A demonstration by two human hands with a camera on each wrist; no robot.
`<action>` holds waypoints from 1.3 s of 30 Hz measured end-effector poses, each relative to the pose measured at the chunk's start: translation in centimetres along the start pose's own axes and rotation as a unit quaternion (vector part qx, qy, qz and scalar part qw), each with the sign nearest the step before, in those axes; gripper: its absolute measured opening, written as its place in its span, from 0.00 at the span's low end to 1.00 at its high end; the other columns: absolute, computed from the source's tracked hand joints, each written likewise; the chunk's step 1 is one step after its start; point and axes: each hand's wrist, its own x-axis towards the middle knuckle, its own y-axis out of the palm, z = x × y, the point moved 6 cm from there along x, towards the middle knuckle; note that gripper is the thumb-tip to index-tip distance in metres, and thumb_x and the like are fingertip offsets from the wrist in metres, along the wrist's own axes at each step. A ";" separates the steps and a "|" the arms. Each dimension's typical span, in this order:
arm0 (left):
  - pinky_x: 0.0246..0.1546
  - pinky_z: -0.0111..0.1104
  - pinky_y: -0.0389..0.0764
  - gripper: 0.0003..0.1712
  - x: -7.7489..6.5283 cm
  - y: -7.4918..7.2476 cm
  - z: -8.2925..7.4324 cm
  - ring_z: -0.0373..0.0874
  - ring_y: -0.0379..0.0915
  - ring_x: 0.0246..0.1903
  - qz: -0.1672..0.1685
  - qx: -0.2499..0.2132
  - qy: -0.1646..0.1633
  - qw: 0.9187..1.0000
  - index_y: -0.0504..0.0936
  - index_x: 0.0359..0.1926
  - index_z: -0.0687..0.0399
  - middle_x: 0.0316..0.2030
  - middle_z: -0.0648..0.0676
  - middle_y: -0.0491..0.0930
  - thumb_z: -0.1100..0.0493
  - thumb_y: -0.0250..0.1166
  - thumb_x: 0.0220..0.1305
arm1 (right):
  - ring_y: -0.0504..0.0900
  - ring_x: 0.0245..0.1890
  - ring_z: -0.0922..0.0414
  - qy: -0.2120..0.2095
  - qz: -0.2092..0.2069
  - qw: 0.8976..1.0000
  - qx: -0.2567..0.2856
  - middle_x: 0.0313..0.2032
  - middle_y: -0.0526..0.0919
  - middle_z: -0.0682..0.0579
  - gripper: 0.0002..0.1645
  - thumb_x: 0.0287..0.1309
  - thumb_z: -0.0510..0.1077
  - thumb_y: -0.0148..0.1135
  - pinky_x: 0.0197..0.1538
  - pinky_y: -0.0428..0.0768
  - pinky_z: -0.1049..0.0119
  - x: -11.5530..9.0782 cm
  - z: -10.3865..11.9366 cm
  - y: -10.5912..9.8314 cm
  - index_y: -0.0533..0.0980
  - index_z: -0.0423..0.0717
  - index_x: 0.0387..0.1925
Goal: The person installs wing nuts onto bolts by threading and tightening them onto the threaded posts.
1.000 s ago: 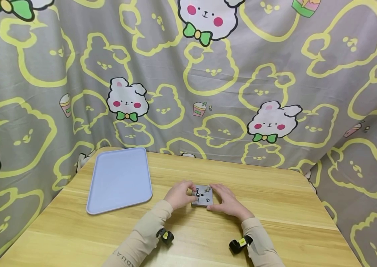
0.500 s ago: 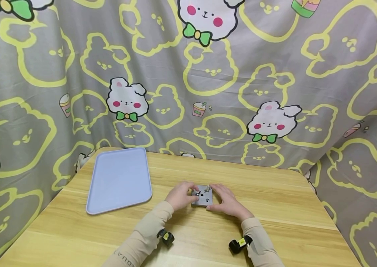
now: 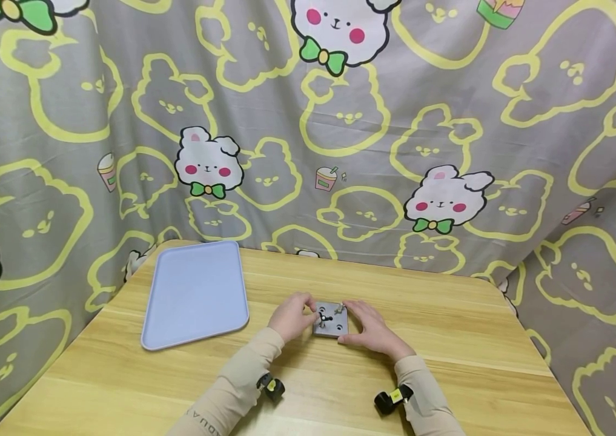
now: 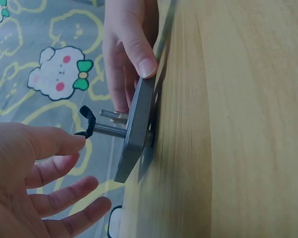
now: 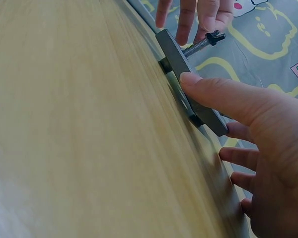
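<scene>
A grey square metal plate [image 3: 332, 329] with several holes lies at the middle of the table, its underside on short feet [image 5: 192, 119]. A threaded bolt [image 4: 109, 130] stands up from its left part, with a black wing nut [image 4: 91, 123] at the top. My left hand [image 3: 290, 317] pinches one wing of the nut at its fingertips; the index finger is hidden behind the thumb in the left wrist view. The right hand [image 3: 373, 330] holds the plate's right side, thumb on the near edge. Close to its index finger, a second bolt with a silvery nut [image 3: 340, 308] rises from the far right corner.
A light blue tray [image 3: 197, 295] lies on the wooden table [image 3: 449, 321] at the back left. A patterned grey curtain [image 3: 280, 163] hangs behind the table and along both sides. Black wrist cameras [image 3: 393, 398] are strapped to both sleeves.
The wing nut has turned on its bolt, and one wing now points right. My left fingertips have shifted slightly left over the plate. The right hand and the plate stay in place.
</scene>
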 end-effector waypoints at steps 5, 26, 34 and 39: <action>0.47 0.44 0.80 0.04 0.0 0.1 -0.1 0.49 0.78 0.44 -0.003 -0.001 0.010 1.000 0.80 0.28 0.47 0.43 0.56 0.83 0.58 0.68 0.57 | 0.50 0.75 0.37 0.000 -0.001 1.000 0.002 0.72 0.63 0.43 0.55 0.48 0.62 0.71 0.74 0.45 0.36 -0.1 0.1 -0.1 0.59 0.47 0.72; 0.51 0.46 0.79 0.05 -0.1 0.6 -0.1 0.49 0.77 0.48 0.033 -0.014 0.007 0.999 0.80 0.35 0.48 0.45 0.54 0.82 0.59 0.65 0.54 | 0.50 0.75 0.36 -0.007 -0.002 1.000 0.001 0.72 0.62 0.43 0.55 0.49 0.62 0.70 0.74 0.45 0.35 0.0 0.0 0.0 0.59 0.46 0.73; 0.52 0.46 0.79 0.13 -0.3 0.9 -0.8 0.50 0.77 0.51 0.062 -0.015 0.016 0.998 0.83 0.44 0.50 0.48 0.54 0.82 0.57 0.69 0.55 | 0.50 0.75 0.36 -0.009 -0.003 1.000 0.001 0.72 0.63 0.43 0.54 0.50 0.63 0.70 0.74 0.45 0.35 0.0 0.0 0.0 0.59 0.46 0.72; 0.53 0.46 0.79 0.14 -0.3 1.2 -0.9 0.51 0.77 0.51 0.065 -0.011 0.019 0.998 0.83 0.45 0.50 0.51 0.56 0.81 0.54 0.69 0.58 | 0.51 0.75 0.37 -0.009 -0.004 1.000 -0.006 0.72 0.63 0.43 0.54 0.50 0.62 0.70 0.74 0.46 0.36 -0.1 0.1 0.0 0.59 0.46 0.72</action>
